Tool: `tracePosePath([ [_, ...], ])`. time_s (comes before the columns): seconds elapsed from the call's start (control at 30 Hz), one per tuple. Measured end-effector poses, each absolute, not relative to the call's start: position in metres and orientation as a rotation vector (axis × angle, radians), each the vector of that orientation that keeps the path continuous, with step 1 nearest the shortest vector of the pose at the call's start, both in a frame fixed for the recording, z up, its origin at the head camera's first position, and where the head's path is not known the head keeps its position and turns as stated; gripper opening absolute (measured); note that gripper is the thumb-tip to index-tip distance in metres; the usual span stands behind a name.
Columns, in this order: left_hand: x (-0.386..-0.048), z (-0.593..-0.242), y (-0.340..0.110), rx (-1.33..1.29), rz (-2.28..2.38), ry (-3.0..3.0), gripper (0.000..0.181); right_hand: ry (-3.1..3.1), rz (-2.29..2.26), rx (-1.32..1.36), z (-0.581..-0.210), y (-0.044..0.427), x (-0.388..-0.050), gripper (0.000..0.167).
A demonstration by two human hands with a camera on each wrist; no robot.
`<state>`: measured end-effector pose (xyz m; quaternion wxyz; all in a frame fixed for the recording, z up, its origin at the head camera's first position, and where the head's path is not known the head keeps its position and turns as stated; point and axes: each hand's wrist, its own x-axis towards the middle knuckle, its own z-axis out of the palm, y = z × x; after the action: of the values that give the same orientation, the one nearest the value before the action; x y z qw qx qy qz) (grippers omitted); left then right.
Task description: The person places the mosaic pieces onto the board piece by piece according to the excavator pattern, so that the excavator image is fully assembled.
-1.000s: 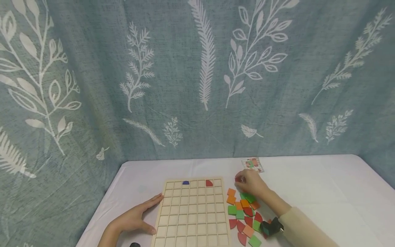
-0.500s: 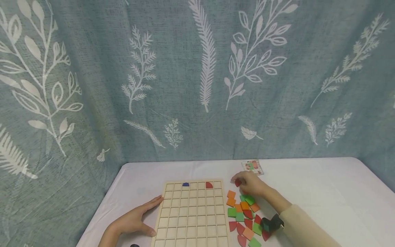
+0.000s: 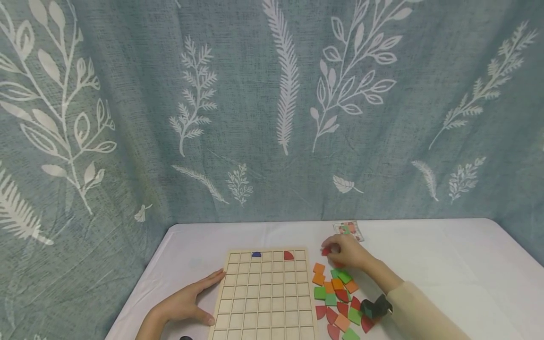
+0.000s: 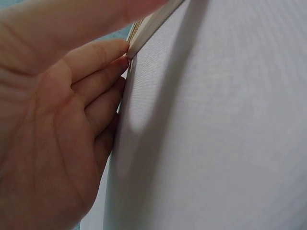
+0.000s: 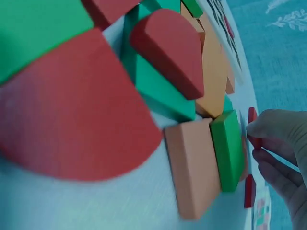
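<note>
A pale wooden grid board [image 3: 260, 288] lies in front of me; its top row holds a blue half-round piece [image 3: 256, 254] and a red quarter-circle piece [image 3: 289, 255]. My left hand [image 3: 184, 301] rests along the board's left edge, thumb and fingertips touching it with the fingers fairly straight. Right of the board's far corner, my right hand [image 3: 349, 251] pinches another red quarter-circle piece [image 3: 326, 252] between thumb and fingers. That piece [image 5: 252, 115] shows edge-on in the right wrist view. Below the hand, a separate red piece [image 5: 250, 191] lies on the table.
Several orange, green and red flat pieces [image 3: 342, 321] lie scattered right of the board, some overlapping. A printed pattern card [image 3: 353, 228] lies behind my right hand. A black strap device [image 3: 376, 308] sits on my right wrist. A patterned curtain [image 3: 272, 118] hangs behind the white table [image 3: 442, 264].
The red piece has turned in my right fingers, which stay near the same spot. A red piece beneath that hand now shows. My left hand has kept its place on the board.
</note>
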<state>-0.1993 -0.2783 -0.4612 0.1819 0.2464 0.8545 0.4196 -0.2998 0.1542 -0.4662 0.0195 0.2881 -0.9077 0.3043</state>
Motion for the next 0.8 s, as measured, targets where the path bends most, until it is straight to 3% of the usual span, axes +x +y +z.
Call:
tracePosePath([
  [0.8, -0.197, -0.459, -0.275, 0.638, 1.161, 2.435, 0.099, -2.593, 0.801, 1.384, -0.461, 0.053, -0.311, 0.006],
])
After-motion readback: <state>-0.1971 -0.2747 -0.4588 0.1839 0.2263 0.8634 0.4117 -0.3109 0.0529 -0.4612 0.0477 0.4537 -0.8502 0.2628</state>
